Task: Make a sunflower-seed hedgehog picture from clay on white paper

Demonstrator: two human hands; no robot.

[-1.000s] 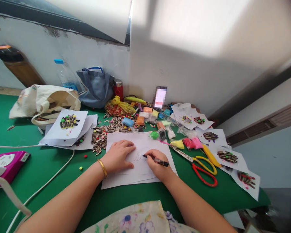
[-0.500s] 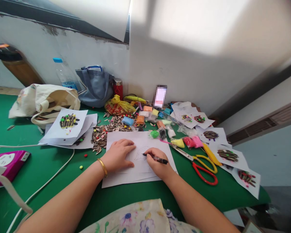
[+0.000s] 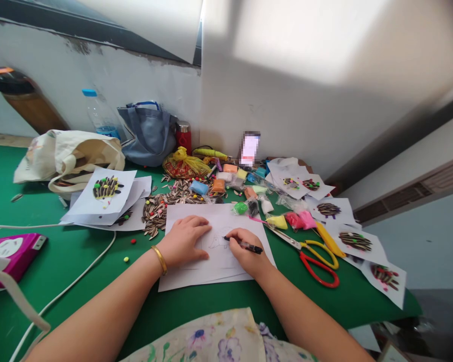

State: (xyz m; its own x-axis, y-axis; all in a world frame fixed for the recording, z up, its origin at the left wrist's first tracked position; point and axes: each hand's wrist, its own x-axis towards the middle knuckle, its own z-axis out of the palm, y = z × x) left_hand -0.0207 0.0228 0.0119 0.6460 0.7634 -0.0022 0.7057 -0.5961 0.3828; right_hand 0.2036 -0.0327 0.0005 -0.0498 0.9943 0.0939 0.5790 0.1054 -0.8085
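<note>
White sheets of paper (image 3: 181,279) lie in front of me, the top one bearing a thin line drawing (image 3: 216,243) of a small animal. My left hand (image 3: 186,239) rests flat on the paper's left side, fingers spread, a gold bangle at its wrist. In my right hand (image 3: 249,254) is a black pen (image 3: 251,246), pinched between thumb and fingers with its tip at the drawing. Part of the drawing is hidden behind that hand. Just beyond the paper's upper edge are sunflower seeds (image 3: 156,213) and small packets of coloured clay, among them a green one (image 3: 240,208).
Scissors (image 3: 302,246) with red and yellow handles and a yellow cutter (image 3: 330,240) lie to the right. Paper cards with seed pictures (image 3: 355,241) line the right edge; others (image 3: 109,193) are stacked left. A white cable (image 3: 86,271) crosses the left side. Bags and a phone (image 3: 249,148) stand behind.
The pen and my right hand have shifted very slightly to the right and up along the drawing. My left hand stays in place.
</note>
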